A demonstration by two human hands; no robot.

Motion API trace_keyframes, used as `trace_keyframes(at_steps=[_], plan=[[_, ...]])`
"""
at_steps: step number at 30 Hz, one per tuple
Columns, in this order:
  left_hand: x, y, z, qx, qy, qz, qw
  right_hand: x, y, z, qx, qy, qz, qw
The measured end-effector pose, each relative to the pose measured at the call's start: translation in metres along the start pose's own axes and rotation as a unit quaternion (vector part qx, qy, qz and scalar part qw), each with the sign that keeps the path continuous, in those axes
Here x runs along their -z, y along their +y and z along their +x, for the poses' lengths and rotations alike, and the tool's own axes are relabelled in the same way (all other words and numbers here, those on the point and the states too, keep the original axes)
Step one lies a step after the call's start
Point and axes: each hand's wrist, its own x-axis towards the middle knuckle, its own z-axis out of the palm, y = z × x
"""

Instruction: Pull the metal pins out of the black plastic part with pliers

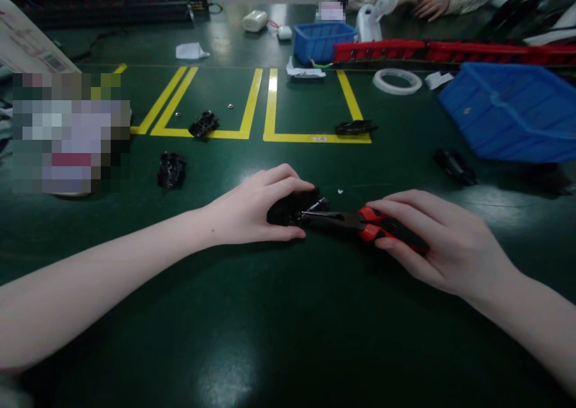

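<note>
Head view: the left hand (pixel 254 209) holds a black part (pixel 287 209) between thumb and fingers, low over the desk (pixel 270 318) and at about nine o'clock from the right hand (pixel 443 243). That one grips red-handled pliers (pixel 369 215), their long axis running from just past three to just past nine, nose tips seemingly meeting the part. The left hand is nearer it.

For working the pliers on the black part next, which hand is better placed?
Right, I'd judge: the right hand holds the red-and-black pliers, their tips at the black part. The left hand grasps that part, so it seems better suited to steadying it.
</note>
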Motion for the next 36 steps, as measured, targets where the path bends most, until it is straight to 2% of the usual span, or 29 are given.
trace_keyframes(at_steps=[9,15,25,30,36], plan=[[-0.006,0.007,-0.002,0.006,0.015,0.032,0.999,-0.001,-0.002,0.001,-0.009,0.011,-0.008,1.0],[-0.008,0.006,-0.002,0.02,0.018,-0.022,0.999,0.004,-0.003,0.004,0.001,0.0,-0.007,1.0],[-0.003,0.0,0.006,-0.003,-0.023,-0.059,0.998,-0.005,0.017,0.019,0.065,0.015,0.015,0.998],[0.002,0.001,0.009,-0.01,-0.06,-0.063,0.996,-0.003,0.021,0.019,0.071,0.019,0.022,0.997],[0.001,-0.001,0.008,-0.007,-0.054,-0.07,0.996,0.001,0.021,0.018,0.061,0.018,0.024,0.998]])
